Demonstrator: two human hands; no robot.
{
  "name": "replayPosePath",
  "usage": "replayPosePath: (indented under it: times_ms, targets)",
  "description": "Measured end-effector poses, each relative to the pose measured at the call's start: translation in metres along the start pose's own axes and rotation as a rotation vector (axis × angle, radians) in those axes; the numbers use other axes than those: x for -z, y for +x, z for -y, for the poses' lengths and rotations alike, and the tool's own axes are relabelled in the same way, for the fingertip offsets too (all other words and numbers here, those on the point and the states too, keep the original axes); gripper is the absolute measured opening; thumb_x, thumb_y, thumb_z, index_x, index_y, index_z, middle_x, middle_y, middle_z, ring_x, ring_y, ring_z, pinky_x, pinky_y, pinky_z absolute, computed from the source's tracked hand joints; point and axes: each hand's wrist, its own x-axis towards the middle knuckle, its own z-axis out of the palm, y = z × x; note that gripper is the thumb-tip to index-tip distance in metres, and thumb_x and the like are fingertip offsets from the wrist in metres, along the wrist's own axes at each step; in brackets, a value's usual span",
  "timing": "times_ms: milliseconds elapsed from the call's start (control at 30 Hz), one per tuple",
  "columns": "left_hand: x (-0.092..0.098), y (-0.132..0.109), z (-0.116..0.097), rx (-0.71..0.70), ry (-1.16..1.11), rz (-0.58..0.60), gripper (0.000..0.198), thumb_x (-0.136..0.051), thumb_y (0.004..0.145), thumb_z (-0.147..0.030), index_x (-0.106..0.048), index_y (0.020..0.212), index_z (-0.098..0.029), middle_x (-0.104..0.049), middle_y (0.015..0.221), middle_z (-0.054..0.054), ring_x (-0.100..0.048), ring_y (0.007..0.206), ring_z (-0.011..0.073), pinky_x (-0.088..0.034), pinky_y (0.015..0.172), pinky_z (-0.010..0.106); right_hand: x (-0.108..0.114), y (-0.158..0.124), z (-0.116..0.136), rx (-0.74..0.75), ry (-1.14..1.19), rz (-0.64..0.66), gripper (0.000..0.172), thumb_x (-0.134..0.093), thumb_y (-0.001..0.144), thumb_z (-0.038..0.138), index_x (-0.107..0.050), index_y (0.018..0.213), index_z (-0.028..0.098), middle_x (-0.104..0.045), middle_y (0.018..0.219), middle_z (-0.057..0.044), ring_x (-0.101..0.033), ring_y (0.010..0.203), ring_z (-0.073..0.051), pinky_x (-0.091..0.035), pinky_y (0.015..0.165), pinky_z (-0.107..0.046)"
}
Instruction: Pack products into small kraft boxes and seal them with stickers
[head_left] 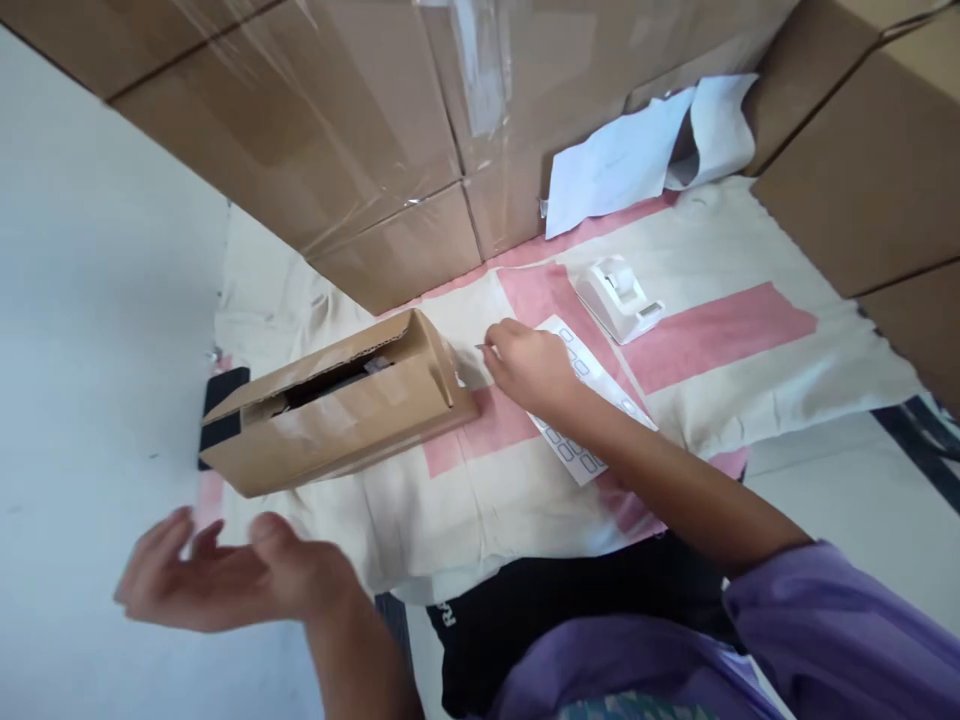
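Letters reading "RA" are showing in white on black fabric (555,600) at the lower edge of the frame, the rest of the word being hidden. A white sheet (574,452) is lying on the cream-and-pink cloth (420,520) under the person's right forearm, bearing rows of rounded outlines whose print is too small to be read. The right hand (525,365) is hovering near the sheet's upper-left edge, its grip closing thumb and fingers on a small, thin piece (480,347) that is pointing toward a cardboard box (360,415). That box is lying lengthwise to the left, its top gaping along a slit, with a dark interior and a shiny scrap (377,365) showing inside. The left hand (232,580), blurred, is hanging in the air before the box, its grip open and fingers curving loosely. A white tape dispenser (619,300) is carrying a roll just beyond the sheet, while white papers (622,160) are leaning against tall cartons (360,130) behind.
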Motion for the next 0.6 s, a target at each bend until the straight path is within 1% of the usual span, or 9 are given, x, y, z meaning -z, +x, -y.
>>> replayPosePath:
  times_ms: [33,100,167,267,333,433,500,533,600]
  targets:
    - [0.004,0.006,0.012,0.024,0.069,-0.104,0.038,-0.043,0.096,-0.051,-0.045,0.131,-0.036,-0.055,0.126,0.007,-0.047,0.128,0.0349,-0.038,0.101,0.058,-0.005,0.001,0.006,0.030,-0.027,0.044,0.026,-0.044,0.101,0.027,-0.068,0.101,0.016,-0.071,0.102,-0.010,-0.063,0.073,-0.020,-0.027,0.059,-0.033]
    - [0.006,0.016,0.027,-0.068,0.078,-0.288,0.039,-0.062,0.086,-0.051,-0.057,0.119,-0.031,-0.058,0.120,0.006,-0.054,0.117,0.0349,-0.042,0.096,0.055,-0.014,0.001,0.013,0.098,-0.026,0.067,0.029,-0.041,0.103,0.028,-0.068,0.104,0.017,-0.070,0.103,-0.009,-0.062,0.073,-0.019,-0.024,0.058,-0.033]
    - [0.004,0.025,0.028,-0.174,0.007,-0.294,0.036,-0.068,0.083,-0.048,-0.063,0.112,-0.026,-0.061,0.109,0.006,-0.059,0.108,0.0327,-0.044,0.094,0.053,-0.020,-0.001,0.014,0.127,0.017,0.024,0.032,-0.039,0.103,0.029,-0.068,0.105,0.017,-0.070,0.103,-0.008,-0.062,0.075,-0.018,-0.023,0.058,-0.033]
    - [-0.004,0.037,0.010,-0.309,-0.091,-0.256,0.032,-0.071,0.080,-0.043,-0.066,0.103,-0.020,-0.064,0.097,0.005,-0.063,0.097,0.0277,-0.050,0.089,0.048,-0.025,-0.003,0.010,0.105,0.113,-0.087,0.032,-0.038,0.103,0.028,-0.068,0.103,0.016,-0.070,0.101,-0.007,-0.061,0.077,-0.017,-0.027,0.060,-0.031]
    - [-0.010,0.047,-0.007,-0.366,-0.120,-0.155,0.030,-0.072,0.081,-0.038,-0.067,0.104,-0.020,-0.067,0.098,0.006,-0.065,0.098,0.0268,-0.051,0.091,0.047,-0.026,-0.003,0.007,0.177,0.198,-0.110,0.030,-0.039,0.102,0.026,-0.068,0.101,0.016,-0.070,0.098,-0.007,-0.061,0.079,-0.016,-0.031,0.062,-0.029]
    - [-0.016,0.062,-0.034,-0.392,-0.069,0.120,0.038,-0.072,0.084,-0.033,-0.065,0.120,-0.024,-0.069,0.114,0.010,-0.062,0.114,0.0316,-0.045,0.104,0.056,-0.026,-0.001,0.002,0.358,0.365,-0.059,0.025,-0.043,0.100,0.022,-0.067,0.097,0.017,-0.070,0.094,-0.005,-0.062,0.080,-0.015,-0.037,0.064,-0.026]
    - [-0.019,0.072,-0.050,-0.420,0.010,0.282,0.043,-0.072,0.087,-0.034,-0.062,0.128,-0.028,-0.066,0.123,0.011,-0.059,0.121,0.0347,-0.038,0.109,0.063,-0.026,-0.002,0.000,0.380,0.446,-0.049,0.021,-0.046,0.100,0.021,-0.067,0.097,0.018,-0.070,0.093,-0.004,-0.062,0.078,-0.014,-0.039,0.066,-0.025]
    - [-0.019,0.076,-0.056,-0.443,0.032,0.339,0.040,-0.071,0.088,-0.034,-0.062,0.127,-0.030,-0.064,0.126,0.011,-0.058,0.123,0.0354,-0.037,0.110,0.065,-0.027,-0.002,-0.001,0.369,0.463,-0.056,0.020,-0.047,0.099,0.021,-0.067,0.097,0.018,-0.070,0.092,-0.003,-0.062,0.078,-0.013,-0.039,0.066,-0.025]
    - [-0.020,0.083,-0.067,-0.475,0.017,0.413,0.028,-0.071,0.090,-0.032,-0.068,0.117,-0.033,-0.060,0.131,0.010,-0.055,0.126,0.0351,-0.038,0.110,0.064,-0.028,-0.003,-0.001,0.360,0.467,-0.068,0.019,-0.048,0.099,0.021,-0.067,0.098,0.019,-0.070,0.092,-0.003,-0.062,0.078,-0.014,-0.039,0.065,-0.025]
